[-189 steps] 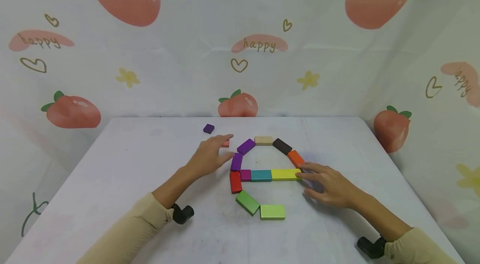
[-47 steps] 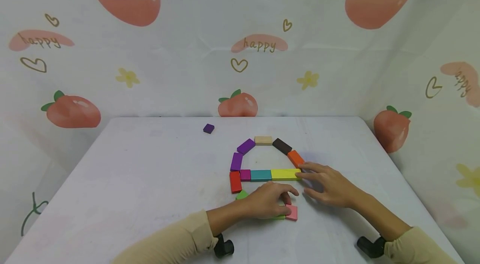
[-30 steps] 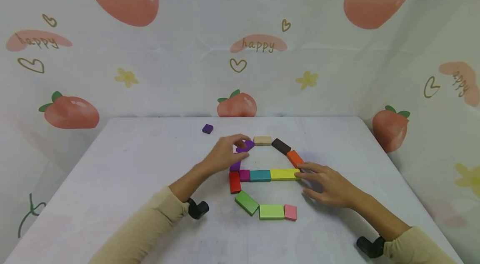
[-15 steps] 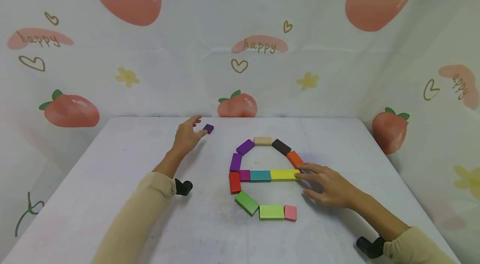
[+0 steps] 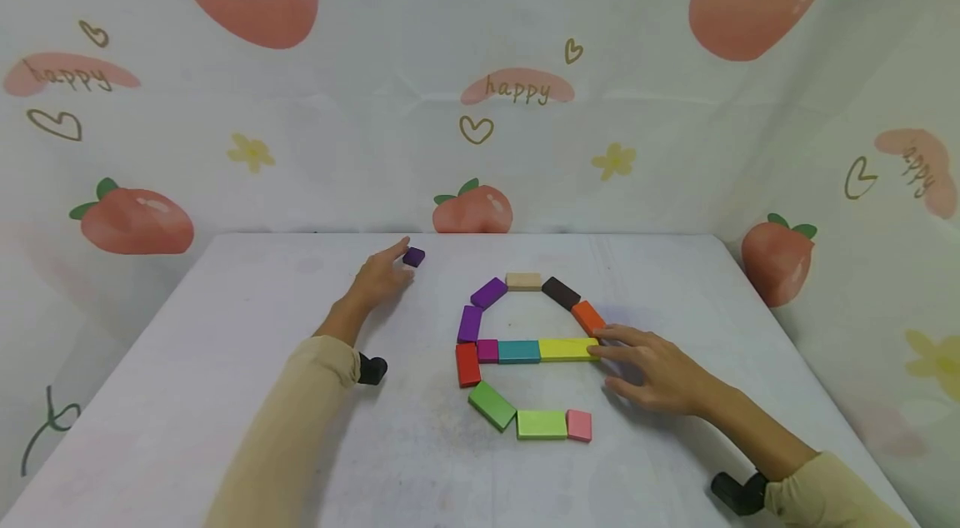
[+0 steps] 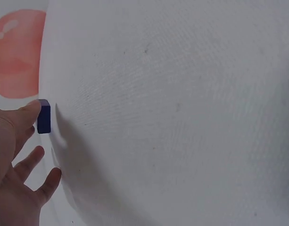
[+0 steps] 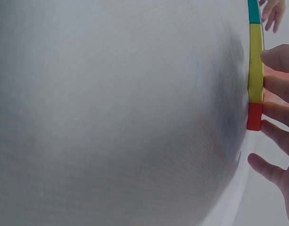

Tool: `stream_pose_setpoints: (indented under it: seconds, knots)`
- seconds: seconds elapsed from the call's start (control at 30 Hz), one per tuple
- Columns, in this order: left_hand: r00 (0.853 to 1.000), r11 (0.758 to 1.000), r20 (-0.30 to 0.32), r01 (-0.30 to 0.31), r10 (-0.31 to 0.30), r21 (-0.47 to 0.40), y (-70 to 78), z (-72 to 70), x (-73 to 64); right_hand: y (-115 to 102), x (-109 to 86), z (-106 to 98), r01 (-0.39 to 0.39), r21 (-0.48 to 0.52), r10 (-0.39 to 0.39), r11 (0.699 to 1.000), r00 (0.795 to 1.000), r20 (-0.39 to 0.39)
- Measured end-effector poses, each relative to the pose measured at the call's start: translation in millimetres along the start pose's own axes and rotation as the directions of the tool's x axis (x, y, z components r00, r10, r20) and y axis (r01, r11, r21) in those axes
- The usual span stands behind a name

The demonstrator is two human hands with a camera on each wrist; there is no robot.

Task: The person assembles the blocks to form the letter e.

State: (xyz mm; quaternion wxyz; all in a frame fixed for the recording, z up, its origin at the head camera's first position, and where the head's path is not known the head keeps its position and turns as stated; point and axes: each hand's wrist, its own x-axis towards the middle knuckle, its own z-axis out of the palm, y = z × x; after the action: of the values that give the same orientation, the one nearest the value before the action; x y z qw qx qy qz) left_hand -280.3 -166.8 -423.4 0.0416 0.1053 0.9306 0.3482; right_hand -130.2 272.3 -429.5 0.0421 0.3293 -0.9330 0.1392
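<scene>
At the back left of the table, my left hand (image 5: 381, 278) reaches to a small dark purple block (image 5: 414, 256), its fingers straight and spread around it. In the left wrist view, the fingertips are right at the edge of that block (image 6: 44, 116). On the right, my right hand (image 5: 660, 370) has spread fingers with the tips at the yellow block (image 5: 567, 350) and the orange block (image 5: 587, 316). The right wrist view shows those fingertips against the sides of the yellow block (image 7: 255, 61) and the orange one (image 7: 254, 117).
The other blocks form an "e" outline: teal (image 5: 519, 352), magenta (image 5: 487, 351), red (image 5: 468, 365), two purple (image 5: 470, 324), beige (image 5: 523, 281), dark brown (image 5: 561, 293), green (image 5: 492, 405), light green (image 5: 542, 425) and pink (image 5: 579, 425). A fruit-patterned cloth (image 5: 360, 120) hangs behind the table.
My left hand set the pink block at the right end of the light green one, let go, and moved to the dark purple block at the back left. The right hand has stayed in place.
</scene>
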Motion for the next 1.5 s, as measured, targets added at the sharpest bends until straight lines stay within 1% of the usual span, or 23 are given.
stream_pose_setpoints:
  seconds: [0.07, 0.17, 0.47, 0.63, 0.77, 0.87, 1.03, 1.23, 1.5]
  knots:
    - [1.000, 1.000, 0.023, -0.004, 0.003, 0.009, 0.2, 1.0, 0.7, 0.1, 0.1, 0.1, -0.002, 0.001, 0.002, 1.000, 1.000, 0.000]
    - [1.000, 1.000, 0.028, -0.012, 0.011, 0.026, 0.7, 1.7, 0.7, 0.3, 0.2, 0.5, -0.006, -0.001, 0.006, 1.000, 1.000, 0.000]
    - [1.000, 0.998, -0.015, -0.024, 0.025, 0.065, -0.1, 3.2, -0.1, 1.0, -0.2, 1.3, -0.012, 0.003, 0.012, 1.000, 1.000, 0.002]
    - [0.998, 0.996, -0.052, -0.043, 0.047, 0.078, -1.3, 4.2, -2.9, 0.8, 0.1, 1.4, -0.016, 0.007, 0.016, 1.000, 1.000, 0.005]
    - [0.994, 0.995, -0.072, -0.072, 0.077, 0.073, -1.8, 4.9, -4.2, 0.7, 0.0, 1.6, -0.020, 0.009, 0.020, 1.000, 1.000, 0.004]
    - [0.993, 0.993, -0.074, -0.088, 0.094, 0.080, -1.4, 5.1, -4.4, 0.6, -0.3, 1.8, -0.023, 0.010, 0.023, 1.000, 1.000, 0.004]
    - [0.992, 0.989, -0.059, -0.106, 0.112, 0.100, -0.2, 5.7, -4.5, 0.7, -0.2, 2.0, -0.019, 0.003, 0.019, 1.000, 1.000, 0.000]
    - [0.993, 0.992, -0.047, -0.105, 0.108, 0.069, 0.9, 8.6, -7.3, 0.9, 0.5, 1.2, 0.000, -0.004, 0.000, 1.000, 1.000, -0.014]
    - [0.991, 0.992, -0.061, -0.121, 0.123, 0.034, 4.1, 13.9, -11.0, 0.0, 0.0, 1.2, -0.009, -0.003, 0.009, 1.000, 1.000, -0.004]
